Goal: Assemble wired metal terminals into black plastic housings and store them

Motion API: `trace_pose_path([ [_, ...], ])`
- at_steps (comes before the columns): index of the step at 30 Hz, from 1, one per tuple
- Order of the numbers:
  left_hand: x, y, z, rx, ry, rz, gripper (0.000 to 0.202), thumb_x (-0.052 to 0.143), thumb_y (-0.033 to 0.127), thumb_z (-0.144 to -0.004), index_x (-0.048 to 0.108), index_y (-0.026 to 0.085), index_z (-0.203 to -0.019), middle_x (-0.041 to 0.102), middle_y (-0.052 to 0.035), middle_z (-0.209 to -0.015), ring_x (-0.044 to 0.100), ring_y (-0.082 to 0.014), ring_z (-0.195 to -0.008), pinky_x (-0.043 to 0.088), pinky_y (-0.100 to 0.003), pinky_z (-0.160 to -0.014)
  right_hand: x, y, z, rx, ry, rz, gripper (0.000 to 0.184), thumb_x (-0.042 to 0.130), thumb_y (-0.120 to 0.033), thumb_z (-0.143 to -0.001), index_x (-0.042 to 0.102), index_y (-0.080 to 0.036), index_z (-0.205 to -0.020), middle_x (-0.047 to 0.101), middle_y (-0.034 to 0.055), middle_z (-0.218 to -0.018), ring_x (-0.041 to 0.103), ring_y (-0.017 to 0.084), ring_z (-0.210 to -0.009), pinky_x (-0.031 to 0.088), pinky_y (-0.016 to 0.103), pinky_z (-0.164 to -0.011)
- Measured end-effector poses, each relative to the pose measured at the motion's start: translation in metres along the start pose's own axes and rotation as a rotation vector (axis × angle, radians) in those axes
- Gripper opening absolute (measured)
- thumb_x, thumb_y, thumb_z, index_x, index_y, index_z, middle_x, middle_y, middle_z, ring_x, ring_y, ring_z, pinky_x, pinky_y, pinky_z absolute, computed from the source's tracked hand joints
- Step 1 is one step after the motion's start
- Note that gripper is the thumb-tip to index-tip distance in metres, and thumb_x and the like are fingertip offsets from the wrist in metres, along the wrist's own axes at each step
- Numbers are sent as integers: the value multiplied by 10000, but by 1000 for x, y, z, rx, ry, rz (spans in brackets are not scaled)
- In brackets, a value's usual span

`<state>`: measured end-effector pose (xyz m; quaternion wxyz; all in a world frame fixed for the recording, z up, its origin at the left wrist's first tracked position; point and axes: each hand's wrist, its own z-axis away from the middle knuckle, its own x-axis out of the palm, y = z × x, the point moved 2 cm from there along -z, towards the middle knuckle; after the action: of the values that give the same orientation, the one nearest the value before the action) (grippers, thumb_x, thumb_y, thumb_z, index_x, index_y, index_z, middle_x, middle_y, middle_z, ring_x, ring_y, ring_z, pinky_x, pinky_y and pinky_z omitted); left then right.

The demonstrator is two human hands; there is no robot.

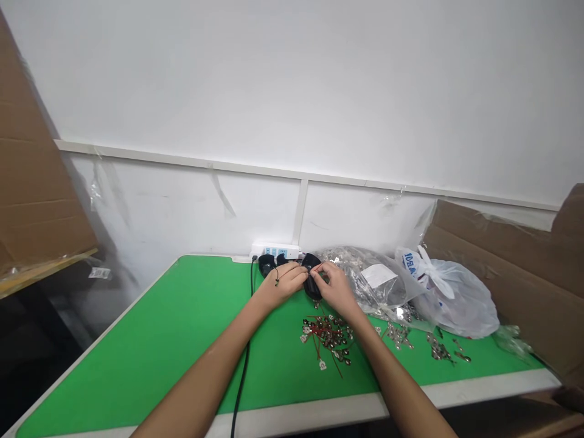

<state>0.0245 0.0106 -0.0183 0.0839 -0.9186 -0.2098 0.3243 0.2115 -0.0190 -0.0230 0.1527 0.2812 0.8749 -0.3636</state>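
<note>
My left hand (pixel 285 282) and my right hand (pixel 335 285) meet at a rounded black device (pixel 312 289) near the back of the green table. The left fingers are closed together at its left side. My right thumb and forefinger pinch a thin reddish wire at its upper right; whatever small part may be on the wire is too small to make out. Two more black rounded pieces (pixel 267 266) stand just left, partly behind my left hand. In front lies a pile of small metal parts with red wires (pixel 326 331).
A white power strip (pixel 275 250) sits against the wall, and a black cable (pixel 246 359) runs to the front edge. On the right are a clear bag of metal parts (pixel 360 283), a tied white bag (pixel 460 298), small metal heaps (pixel 438 348) and cardboard (pixel 506 261).
</note>
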Motion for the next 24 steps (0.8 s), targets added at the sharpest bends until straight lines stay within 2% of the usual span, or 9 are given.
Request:
trace_pose_path([
  [5, -2, -3, 2, -52, -62, 18, 194, 527, 203, -1036, 721, 195, -1030, 775, -100, -1020, 724, -214, -954, 603, -380, -892, 2, -1, 1, -39, -4, -3, 170, 577, -283, -962, 658, -223, -825, 724, 64, -881, 680, 232, -871, 549, 372, -827],
  [10, -8, -1, 1, -131, -19, 132, 171, 550, 223, -1027, 719, 210, -1011, 769, -97, -995, 717, -210, -900, 576, -364, -857, -3, -7, 0, -124, -22, -38, 154, 581, -277, -982, 662, -225, -862, 720, 65, -905, 675, 225, -885, 556, 373, -834],
  [13, -9, -2, 2, -178, 18, 95, 134, 587, 256, -1017, 715, 221, -1031, 770, -100, -1043, 721, -221, -943, 559, -357, -867, -5, -11, 0, -153, 7, -42, 146, 573, -269, -990, 664, -228, -884, 717, 63, -916, 679, 224, -902, 553, 372, -852],
  [18, -5, -9, 8, -429, 30, 53, 131, 673, 321, -972, 710, 204, -1018, 769, -92, -932, 734, -238, -867, 548, -321, -763, 0, -13, 2, -135, 142, -38, 142, 551, -274, -1003, 654, -229, -916, 709, 66, -935, 675, 220, -910, 554, 366, -848],
  [21, 3, -8, 7, -616, 3, 250, 187, 660, 231, -949, 717, 211, -1125, 788, -94, -1034, 749, -241, -897, 566, -326, -781, 6, -13, 5, -112, 233, -29, 153, 529, -288, -1014, 644, -229, -934, 698, 74, -954, 668, 222, -924, 556, 367, -839],
  [24, 15, 0, -1, -767, 78, 607, 359, 620, 172, -925, 692, 225, -1272, 756, -104, -1248, 741, -243, -1047, 573, -393, -961, 9, -13, 7, -102, 307, -10, 154, 509, -282, -1019, 636, -229, -949, 691, 84, -967, 663, 232, -952, 554, 384, -854],
])
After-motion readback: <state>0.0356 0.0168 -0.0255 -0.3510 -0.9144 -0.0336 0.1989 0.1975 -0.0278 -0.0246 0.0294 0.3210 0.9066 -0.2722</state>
